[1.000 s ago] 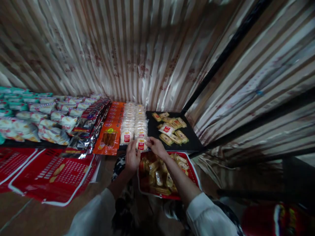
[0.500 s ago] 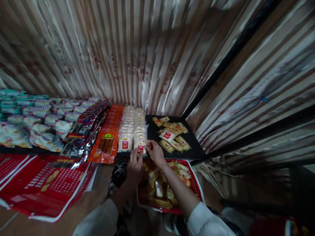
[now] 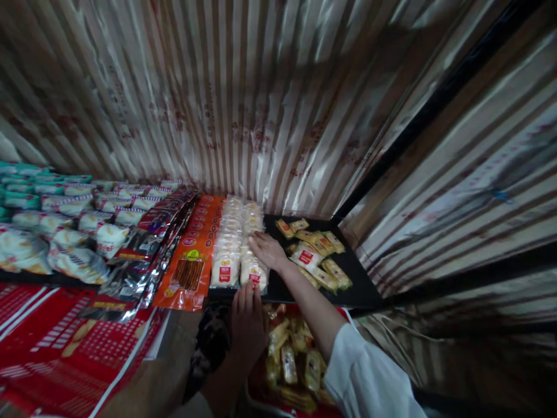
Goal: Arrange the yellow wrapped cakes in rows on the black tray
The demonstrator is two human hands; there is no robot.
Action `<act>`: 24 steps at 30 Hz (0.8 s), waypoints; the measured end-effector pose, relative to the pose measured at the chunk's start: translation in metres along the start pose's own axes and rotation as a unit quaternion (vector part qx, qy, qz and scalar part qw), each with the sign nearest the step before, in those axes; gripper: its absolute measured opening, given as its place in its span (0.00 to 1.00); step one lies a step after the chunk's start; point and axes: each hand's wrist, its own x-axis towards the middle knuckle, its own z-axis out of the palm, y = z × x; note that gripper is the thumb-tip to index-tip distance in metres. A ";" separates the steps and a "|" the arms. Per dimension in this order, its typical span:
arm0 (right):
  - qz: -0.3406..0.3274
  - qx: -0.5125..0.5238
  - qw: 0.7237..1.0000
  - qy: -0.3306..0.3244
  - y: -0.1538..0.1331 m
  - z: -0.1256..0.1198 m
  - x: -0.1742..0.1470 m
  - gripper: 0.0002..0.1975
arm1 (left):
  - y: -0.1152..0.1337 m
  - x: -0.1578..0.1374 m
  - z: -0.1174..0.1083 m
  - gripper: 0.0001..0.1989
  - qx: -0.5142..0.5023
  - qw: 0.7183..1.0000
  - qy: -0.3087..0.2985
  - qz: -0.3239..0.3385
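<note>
Two rows of small white snack packets with red labels stand side by side on a black shelf. My right hand [image 3: 267, 251] lies over the right row [image 3: 253, 271], fingers stretched out on top of the packets. At that row's front end, my left hand [image 3: 249, 313] touches the lowest packet with its extended fingertips. Neither hand grips anything. The left row of white packets [image 3: 225, 255] is untouched. To the right, several yellow snack packets [image 3: 335, 273] lie loosely, with one white packet [image 3: 304, 255] among them.
Left of the rows are an orange snack bag [image 3: 198, 249], dark shiny bags [image 3: 148, 238] and many white chip bags [image 3: 91, 226]. Below the black shelf [image 3: 361, 284] sits a red bag of yellow packets [image 3: 287, 363]. Striped sheeting [image 3: 261, 104] hangs behind; a dark pole [image 3: 418, 128] slants at right.
My right hand has moved from the front packet back along the right row and flattened onto it. My left hand stays at the front end. The view has shifted slightly.
</note>
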 end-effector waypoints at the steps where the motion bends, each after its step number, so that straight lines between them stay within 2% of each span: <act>1: 0.007 0.001 1.000 -0.008 0.001 -0.002 0.001 0.28 | 0.000 0.001 0.001 0.23 0.000 1.000 0.004 -0.001; 6: -0.007 0.012 1.000 -0.014 0.003 -0.005 0.003 0.30 | 0.001 0.006 0.008 0.23 -0.009 1.000 0.014 -0.009; 13: -0.006 -0.010 0.999 0.042 0.001 0.003 0.002 0.24 | 0.001 0.007 0.013 0.24 -0.005 1.000 0.013 -0.015; 20: 0.029 -0.005 0.999 -0.020 -0.004 0.008 0.003 0.26 | -0.003 0.007 0.012 0.24 -0.030 0.999 -0.016 -0.025; 22: 0.030 0.007 1.000 0.004 -0.004 0.007 0.000 0.25 | -0.004 0.008 0.008 0.24 -0.047 0.998 -0.035 -0.032; 24: 0.017 0.033 0.997 0.069 -0.005 0.004 -0.009 0.24 | -0.004 0.009 0.003 0.23 -0.060 0.996 -0.053 -0.035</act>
